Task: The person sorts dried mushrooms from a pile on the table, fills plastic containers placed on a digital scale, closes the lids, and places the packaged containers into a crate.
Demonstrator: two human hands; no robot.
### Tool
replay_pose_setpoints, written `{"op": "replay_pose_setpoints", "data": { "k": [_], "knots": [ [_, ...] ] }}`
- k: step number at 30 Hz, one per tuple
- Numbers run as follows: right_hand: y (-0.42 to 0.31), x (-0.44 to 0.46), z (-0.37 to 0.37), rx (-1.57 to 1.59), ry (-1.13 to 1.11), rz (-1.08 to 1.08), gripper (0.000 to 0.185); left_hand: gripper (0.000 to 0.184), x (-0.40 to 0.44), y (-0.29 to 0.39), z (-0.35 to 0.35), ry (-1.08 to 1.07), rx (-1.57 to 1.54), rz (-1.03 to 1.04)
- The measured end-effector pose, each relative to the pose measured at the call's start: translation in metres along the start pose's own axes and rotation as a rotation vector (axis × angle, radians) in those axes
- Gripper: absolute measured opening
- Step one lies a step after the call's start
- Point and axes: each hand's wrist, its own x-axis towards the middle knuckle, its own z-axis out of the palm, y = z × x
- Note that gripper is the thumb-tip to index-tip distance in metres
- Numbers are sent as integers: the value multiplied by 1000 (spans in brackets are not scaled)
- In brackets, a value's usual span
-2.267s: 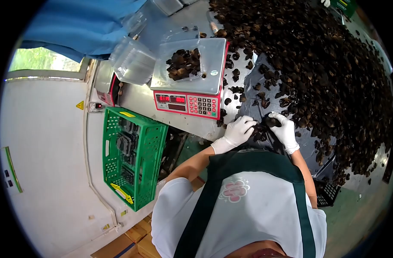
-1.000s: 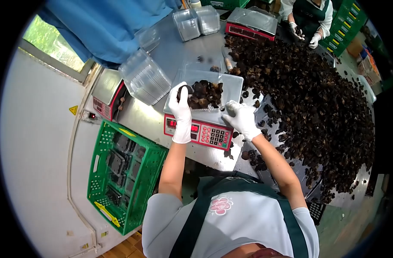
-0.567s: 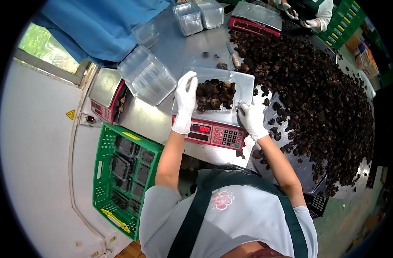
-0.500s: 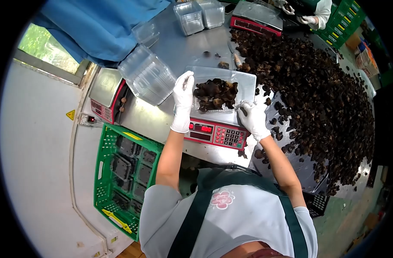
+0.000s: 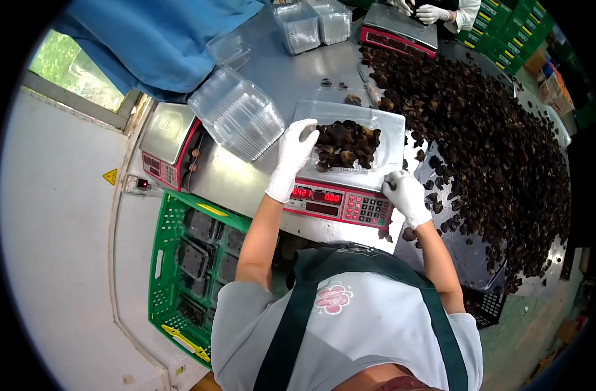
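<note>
A clear plastic tray (image 5: 323, 165) heaped with dark mushroom-like pieces (image 5: 347, 144) rests on the red and silver scale (image 5: 392, 140), whose display is lit. Beside the tray's left edge, my left hand (image 5: 294, 159) in a white glove has its thumb and fingers apart, with nothing seen held. My right hand (image 5: 407, 197), also gloved, is curled at the scale's lower right corner. Something dark shows between its fingers, too small to name.
Stacked clear trays (image 5: 239, 116) stand left of the scale. A large pile of dark pieces (image 5: 500, 163) covers the right side. A second scale (image 5: 171, 133) and a green crate (image 5: 160, 293) are at left. A co-worker's gloved hands (image 5: 418, 12) are near another scale (image 5: 399, 29).
Both hands went from the loose pieces to the scale. The tray's heap has grown. My left hand released a dark piece, and my right hand has lately shifted off the tray's edge.
</note>
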Motion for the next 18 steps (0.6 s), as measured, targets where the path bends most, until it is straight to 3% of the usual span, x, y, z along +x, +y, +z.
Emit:
{"op": "replay_pose_setpoints", "data": {
  "k": [3, 5, 7, 12, 14, 15, 16, 17, 18],
  "knots": [
    [4, -18, -14, -31, -43, 98, 10, 28, 8, -8, -4, -1, 139, 128],
    [21, -36, -21, -87, 51, 88, 10, 27, 15, -13, -5, 39, 205, 176],
    [40, -58, -39, -238, 34, 247, 9, 24, 23, -13, -9, 4, 259, 160],
    [131, -155, -109, -434, 143, 711, 19, 21, 44, -10, -15, -243, 555, 393],
    [158, -198, -147, -583, 16, 1062, 23, 24, 51, -5, -12, -389, 765, 464],
    [197, -234, -156, -622, -33, 1120, 25, 24, 53, 0, -9, -391, 760, 467],
    [190, -245, -165, -645, 1, 1230, 29, 25, 54, 6, -6, -471, 890, 414],
    [199, -260, -171, -711, -167, 1305, 35, 27, 55, 11, -2, -548, 1019, 359],
    [207, -273, -172, -677, -154, 1296, 37, 26, 56, 13, 2, -574, 1116, 382]
  ]
}}
